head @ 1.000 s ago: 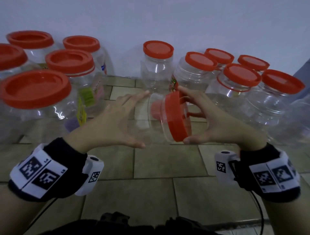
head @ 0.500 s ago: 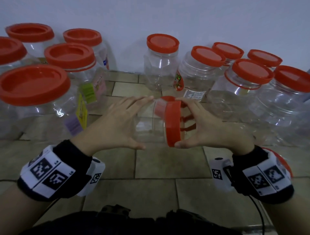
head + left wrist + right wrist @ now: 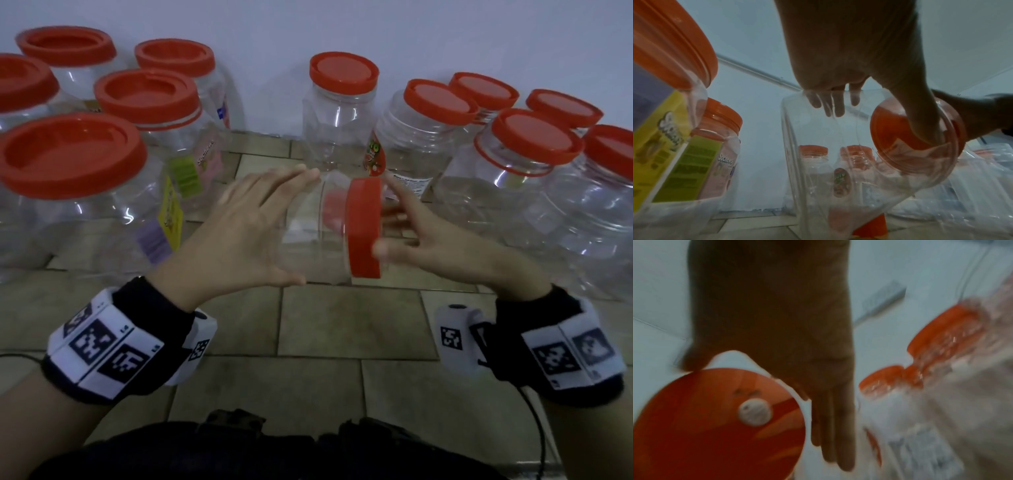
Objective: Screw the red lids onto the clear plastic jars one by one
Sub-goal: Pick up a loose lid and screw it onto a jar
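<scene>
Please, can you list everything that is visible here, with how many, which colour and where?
standing jars: about eleven, clear plastic, some with labels; five on the left, one in the middle, five on the right, along the wall
lids on them: one each, red, on top
held jar: one, clear, lying sideways between the hands
held jar's lid: one, red, on its right end
floor: brown-grey tiles, under everything
wall: pale, behind the jars
wrist bands: two, black and white with markers, one per wrist
left hand: grips the held jar's body
right hand: fingers straight and spread, at the lid
</scene>
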A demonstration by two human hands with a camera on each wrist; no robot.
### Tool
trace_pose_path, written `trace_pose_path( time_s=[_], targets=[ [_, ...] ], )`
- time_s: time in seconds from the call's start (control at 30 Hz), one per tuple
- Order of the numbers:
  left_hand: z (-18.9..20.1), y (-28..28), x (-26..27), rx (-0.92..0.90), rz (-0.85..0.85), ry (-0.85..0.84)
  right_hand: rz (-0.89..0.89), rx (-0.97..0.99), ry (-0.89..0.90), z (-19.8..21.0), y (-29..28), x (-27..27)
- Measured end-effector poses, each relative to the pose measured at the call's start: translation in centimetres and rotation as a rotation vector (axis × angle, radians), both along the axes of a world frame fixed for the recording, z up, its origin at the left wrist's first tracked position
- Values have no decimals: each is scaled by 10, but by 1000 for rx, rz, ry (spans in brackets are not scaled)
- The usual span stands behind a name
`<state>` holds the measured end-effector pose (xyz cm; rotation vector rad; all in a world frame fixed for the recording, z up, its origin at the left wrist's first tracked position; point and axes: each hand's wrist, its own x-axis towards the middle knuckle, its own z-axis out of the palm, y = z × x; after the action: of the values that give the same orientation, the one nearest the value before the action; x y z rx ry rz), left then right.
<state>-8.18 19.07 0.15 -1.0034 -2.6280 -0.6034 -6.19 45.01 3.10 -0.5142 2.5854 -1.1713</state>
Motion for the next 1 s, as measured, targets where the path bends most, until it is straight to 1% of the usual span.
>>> trace_pose_path(
  time_s=[0.07,0.13,0.17,0.23,0.3,0.33,0.4,0.47,0.57,0.67,0.73,0.8,1.0],
  targets=[
    [2,0,1,54,0,-21,84,43,88,7,5,0],
    [5,3,1,73,1,2,120,5,132,7,4,-3],
    [7,3,0,62,5,30,87,-50,118,6,2,-3],
    [7,5,0,27,14,72,-34,-148,32,6,-4,-3],
    [5,4,0,9,11,68,-54,-100,-51,7,-5,-2],
    [4,4,1,8,9,54,-27,-65,-40,7,-3,-3],
    [2,4,2,30,11,20,26,-18,61,9,0,-1],
    [1,4,3,72,12,-1,61,-17,161,10,1,-1],
    [0,3,4,77,-1,-4,-19,-63,171,9,-4,2],
    [-6,0,7,113,-34,-86,-62,31,117,8,-9,2],
    [-11,-1,8,158,-41,-131,-20,84,103,7,-10,4],
    [-13,-2,7,193,-24,-170,13,99,147,5,-14,4],
    [-12,-11,-4,179,-21,-238,-112,59,242,6,-29,-11]
  ],
)
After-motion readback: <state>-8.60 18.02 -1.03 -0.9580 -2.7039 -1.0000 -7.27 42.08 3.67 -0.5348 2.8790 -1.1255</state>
